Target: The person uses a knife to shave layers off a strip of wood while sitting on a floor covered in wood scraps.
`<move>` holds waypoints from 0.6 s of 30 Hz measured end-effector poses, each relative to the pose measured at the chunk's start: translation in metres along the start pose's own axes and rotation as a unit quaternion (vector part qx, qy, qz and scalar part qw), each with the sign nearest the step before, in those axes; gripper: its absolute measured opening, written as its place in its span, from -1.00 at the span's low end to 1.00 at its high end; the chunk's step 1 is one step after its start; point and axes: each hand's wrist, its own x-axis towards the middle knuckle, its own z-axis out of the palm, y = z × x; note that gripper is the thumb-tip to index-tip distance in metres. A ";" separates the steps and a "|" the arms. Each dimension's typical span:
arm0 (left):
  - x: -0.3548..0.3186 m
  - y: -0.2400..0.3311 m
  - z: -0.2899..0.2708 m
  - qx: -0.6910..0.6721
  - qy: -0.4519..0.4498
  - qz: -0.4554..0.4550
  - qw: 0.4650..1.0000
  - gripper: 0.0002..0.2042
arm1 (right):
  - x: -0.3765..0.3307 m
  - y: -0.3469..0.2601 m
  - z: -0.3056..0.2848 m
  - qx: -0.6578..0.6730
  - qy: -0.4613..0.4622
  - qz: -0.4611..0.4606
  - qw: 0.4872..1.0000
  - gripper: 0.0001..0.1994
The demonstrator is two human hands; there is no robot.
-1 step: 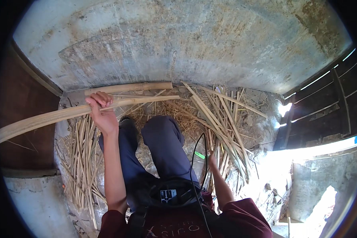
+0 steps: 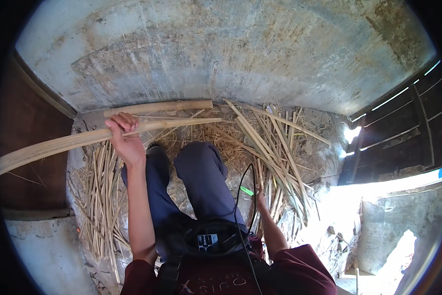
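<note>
My left hand point(image 2: 126, 135) is raised at the left, its fingers closed around a long split bamboo strip point(image 2: 58, 146). The strip's broad end points to the far left, and its thinner end reaches past my knees near the wall. Low on the right side, my right hand point(image 2: 260, 198) is beside a heap of bamboo strips point(image 2: 285, 167). A small bright green piece point(image 2: 246, 190) shows just left of that hand, behind a black cable point(image 2: 238, 196). The fingers of the right hand are too small and partly hidden to make out a grip.
More thin bamboo strips point(image 2: 100, 196) lie piled left of my legs. A thick bamboo length point(image 2: 167, 107) rests along the base of the stained wall point(image 2: 221, 54). Fibrous shavings point(image 2: 216, 137) cover the ground beyond my knees. Dark boards point(image 2: 398, 132) stand at the right, a brown panel point(image 2: 39, 118) at the left.
My right hand has shifted slightly to the left. My left hand and the bamboo strip stay almost where they were.
</note>
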 end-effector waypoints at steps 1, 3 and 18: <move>-0.003 0.003 -0.004 0.012 0.008 0.000 1.000 -0.51 | -0.025 -0.020 0.004 0.000 -0.020 0.006 1.000 -0.29; -0.004 -0.005 0.006 -0.002 -0.003 -0.007 1.000 -0.51 | -0.049 -0.012 0.006 0.013 0.004 0.038 0.999 -0.36; -0.010 -0.013 0.009 0.009 -0.002 -0.037 0.999 -0.51 | -0.082 0.007 0.038 -0.032 -0.022 0.141 0.989 -0.37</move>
